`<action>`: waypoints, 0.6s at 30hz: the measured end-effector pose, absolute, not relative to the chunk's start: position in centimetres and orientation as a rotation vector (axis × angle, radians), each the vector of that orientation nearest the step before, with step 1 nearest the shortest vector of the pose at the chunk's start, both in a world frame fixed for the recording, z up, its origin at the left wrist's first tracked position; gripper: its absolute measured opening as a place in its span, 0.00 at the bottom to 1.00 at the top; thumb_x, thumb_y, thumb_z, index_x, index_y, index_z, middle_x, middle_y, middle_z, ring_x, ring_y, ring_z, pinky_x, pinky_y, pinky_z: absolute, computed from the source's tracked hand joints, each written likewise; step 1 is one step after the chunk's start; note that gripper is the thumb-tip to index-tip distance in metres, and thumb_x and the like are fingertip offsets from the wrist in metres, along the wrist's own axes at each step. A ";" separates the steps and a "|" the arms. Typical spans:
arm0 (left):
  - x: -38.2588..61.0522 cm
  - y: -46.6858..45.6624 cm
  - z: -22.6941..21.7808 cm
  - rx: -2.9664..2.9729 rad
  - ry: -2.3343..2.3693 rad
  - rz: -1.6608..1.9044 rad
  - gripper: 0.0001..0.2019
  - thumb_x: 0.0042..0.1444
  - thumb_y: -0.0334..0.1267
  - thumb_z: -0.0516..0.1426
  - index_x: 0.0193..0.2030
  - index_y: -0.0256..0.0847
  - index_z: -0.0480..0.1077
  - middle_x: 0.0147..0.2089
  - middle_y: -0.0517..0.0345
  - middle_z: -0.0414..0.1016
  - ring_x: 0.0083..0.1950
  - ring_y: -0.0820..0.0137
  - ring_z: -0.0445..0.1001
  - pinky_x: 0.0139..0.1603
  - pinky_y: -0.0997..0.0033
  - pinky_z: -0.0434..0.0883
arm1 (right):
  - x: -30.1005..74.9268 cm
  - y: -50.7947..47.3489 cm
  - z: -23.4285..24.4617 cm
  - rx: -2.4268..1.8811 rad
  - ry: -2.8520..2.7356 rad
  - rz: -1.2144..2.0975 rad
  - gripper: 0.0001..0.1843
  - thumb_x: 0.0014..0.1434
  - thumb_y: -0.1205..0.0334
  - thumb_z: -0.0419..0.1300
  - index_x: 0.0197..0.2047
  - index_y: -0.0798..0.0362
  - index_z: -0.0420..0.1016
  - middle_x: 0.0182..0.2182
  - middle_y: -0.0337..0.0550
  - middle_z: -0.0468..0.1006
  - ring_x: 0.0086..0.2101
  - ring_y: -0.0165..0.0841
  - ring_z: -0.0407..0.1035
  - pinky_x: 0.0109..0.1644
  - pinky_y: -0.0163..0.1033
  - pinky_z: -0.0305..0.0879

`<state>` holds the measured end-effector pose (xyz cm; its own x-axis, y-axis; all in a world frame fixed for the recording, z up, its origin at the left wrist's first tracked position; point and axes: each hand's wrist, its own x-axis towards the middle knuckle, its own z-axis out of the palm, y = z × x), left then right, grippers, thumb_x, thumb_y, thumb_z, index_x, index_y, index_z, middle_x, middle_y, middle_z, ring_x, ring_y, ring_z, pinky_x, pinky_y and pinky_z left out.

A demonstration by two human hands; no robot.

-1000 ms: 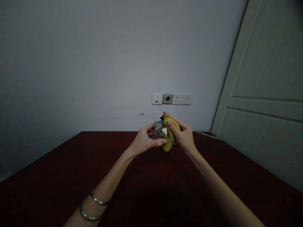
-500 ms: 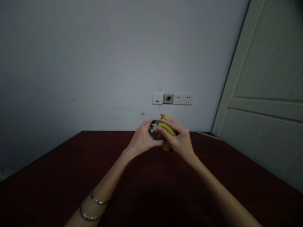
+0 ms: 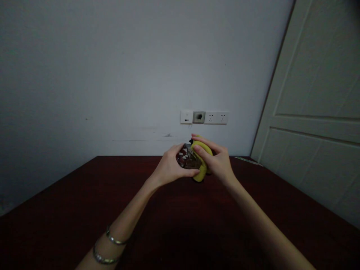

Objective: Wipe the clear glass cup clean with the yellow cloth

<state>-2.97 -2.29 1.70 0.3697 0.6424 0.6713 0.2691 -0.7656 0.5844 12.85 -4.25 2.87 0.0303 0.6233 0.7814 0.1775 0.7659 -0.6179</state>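
Both hands meet above the far middle of a dark red table (image 3: 84, 210). My right hand (image 3: 218, 163) is closed round a yellow banana (image 3: 201, 173), its dark stem end pointing up. My left hand (image 3: 170, 168) is closed on a crumpled, shiny clear wrapper (image 3: 189, 160) that sits against the banana's upper left side. Thumb and fingers of both hands curl round these two things. Two silver bangles (image 3: 108, 247) ring my left forearm.
A white wall stands behind the table, with a row of sockets (image 3: 204, 117) just above the hands. A pale panelled door (image 3: 317, 112) fills the right side. A thin flat strip (image 3: 247, 160) lies at the table's far right corner.
The banana dipped and tilted half a second ago, then came back up. The wrapper has been turned and pulled a little by my left hand. Both hands stay together.
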 end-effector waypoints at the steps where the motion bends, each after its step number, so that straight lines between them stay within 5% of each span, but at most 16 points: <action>1: -3.0 -2.4 1.8 2.252 0.778 1.350 0.33 0.36 0.43 0.69 0.51 0.38 0.67 0.47 0.50 0.73 0.47 0.61 0.72 0.48 0.60 0.69 | 13.0 -4.2 3.0 -0.672 -1.531 0.423 0.13 0.52 0.57 0.64 0.43 0.47 0.79 0.50 0.44 0.77 0.52 0.38 0.70 0.59 0.49 0.62; 18: -2.8 -2.8 2.2 1.956 0.637 1.279 0.28 0.41 0.40 0.67 0.50 0.35 0.67 0.45 0.50 0.75 0.43 0.65 0.74 0.44 0.63 0.72 | 13.0 -5.5 3.5 -0.615 -1.642 0.278 0.14 0.52 0.59 0.65 0.44 0.45 0.79 0.53 0.43 0.74 0.54 0.40 0.67 0.61 0.52 0.60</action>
<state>-2.76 -2.84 2.24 0.3903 0.7200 0.5738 0.0243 -0.6310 0.7754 12.96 -5.47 3.49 -0.0582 0.5385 0.8406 0.2322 0.8263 -0.5132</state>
